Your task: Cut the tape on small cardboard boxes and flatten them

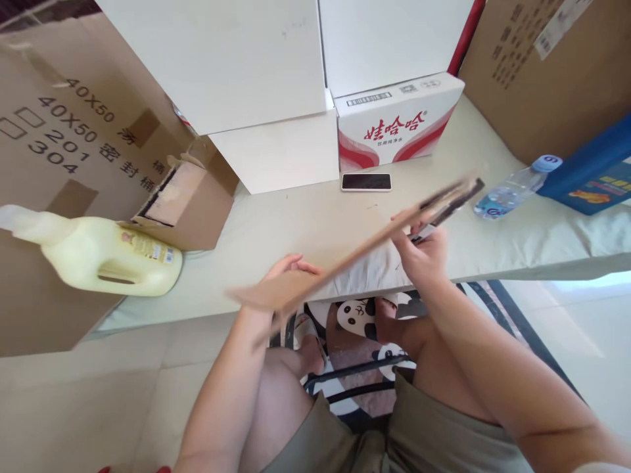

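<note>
A flat brown cardboard piece (340, 266), smeared by motion, slants edge-on across the middle of the view. My right hand (426, 253) is closed on its upper right part. Beside my right fingers is a dark strip with a white patch (424, 233); I cannot make out what it is. The lower left flap of the cardboard passes in front of my left hand (290, 264) and hides its palm and wrist. My left fingers show above the flap, stretched loosely towards the right. Whether they touch the cardboard is unclear.
On the cloth-covered table (305, 223) are a phone (366, 182), a water bottle (515, 188), a yellow jug (113, 256) and a small open carton (192, 203). White boxes (276, 151) and a red-and-white box (399, 125) stand behind. Large cartons (542, 85) flank both sides.
</note>
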{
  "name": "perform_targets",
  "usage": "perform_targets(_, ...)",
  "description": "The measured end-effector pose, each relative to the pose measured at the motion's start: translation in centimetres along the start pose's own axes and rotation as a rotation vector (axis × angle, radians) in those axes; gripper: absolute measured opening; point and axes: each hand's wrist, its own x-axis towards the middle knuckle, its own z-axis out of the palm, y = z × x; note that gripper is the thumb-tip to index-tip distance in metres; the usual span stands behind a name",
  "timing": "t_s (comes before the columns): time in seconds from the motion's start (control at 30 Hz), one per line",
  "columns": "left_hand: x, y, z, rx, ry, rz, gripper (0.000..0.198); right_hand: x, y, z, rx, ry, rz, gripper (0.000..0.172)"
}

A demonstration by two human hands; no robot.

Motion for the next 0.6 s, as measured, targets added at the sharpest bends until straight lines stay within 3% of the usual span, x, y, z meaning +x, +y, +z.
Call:
perform_targets(0.07,0.5,-0.4,-0.6,0.065,-0.014,-0.034,0.068,0.4,-0.4,-0.2,-0.051,0.144,-0.013,0.045)
perform_targets(0.13,0.8,-0.8,-1.3,0.057,-0.169,-0.045,0.085,0.7,-0.4,-0.6,-0.106,0.246,0.029,0.041)
perform_targets(0.2,0.8,-1.1,-1.9,0.084,-0.309,0.024,0.087,1.1,0.1,-0.9,-0.134,0.263,0.147,0.037)
perform_targets(0.23,0.7,-1.3,-2.1,0.122,-0.324,0.081,0.082,1.3,0.5,-0.9,-0.132,0.247,0.223,0.036)
perform_targets(0.4,0.8,-2.2,-1.1,0.213,-0.136,0.331,0.047,1.6,2.9,-0.3,-0.033,0.161,0.509,0.035)
perform_targets(0.6,1.8,-2.9,1.0,-0.175,-0.052,0.148,0.062,1.3,3.9,0.6,0.062,0.052,0.548,0.028)
